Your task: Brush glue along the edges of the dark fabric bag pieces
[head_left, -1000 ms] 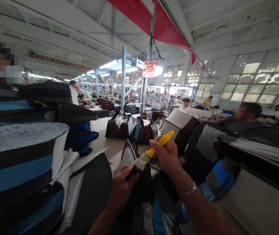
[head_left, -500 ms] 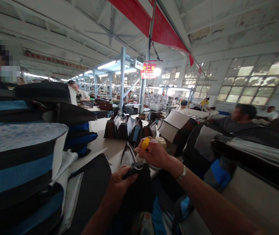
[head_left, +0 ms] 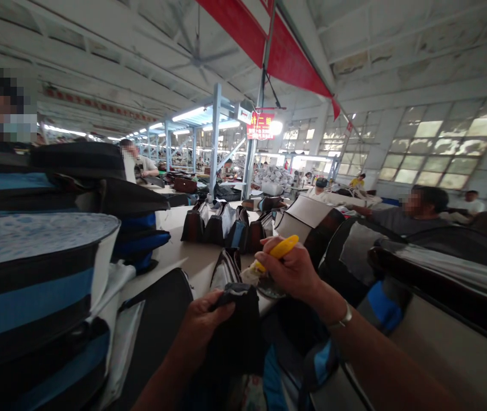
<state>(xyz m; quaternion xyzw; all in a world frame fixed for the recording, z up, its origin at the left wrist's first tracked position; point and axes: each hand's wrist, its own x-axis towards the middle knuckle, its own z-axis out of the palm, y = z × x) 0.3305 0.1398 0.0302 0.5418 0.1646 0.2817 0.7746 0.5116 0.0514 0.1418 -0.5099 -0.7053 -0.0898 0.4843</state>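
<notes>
My left hand (head_left: 201, 328) grips a black fabric bag piece (head_left: 237, 331) and holds it upright in front of me. My right hand (head_left: 292, 268) is closed round a yellow-handled brush (head_left: 275, 253). Its pale bristles point down to the left, just above the top edge of the black piece. A metal bracelet sits on my right wrist. Directly behind the brush tip a small round container (head_left: 271, 287) rests on the pale table (head_left: 183, 254).
Stacked blue, black and white bag shells (head_left: 38, 274) rise at the left. More bag shells (head_left: 397, 268) crowd the right. Several small dark bags (head_left: 222, 225) stand further back on the table. Other people sit at benches behind, left and right.
My right hand swung the brush out to the container behind the piece, then back toward the piece's top edge. The left hand kept its hold on the black piece throughout.
</notes>
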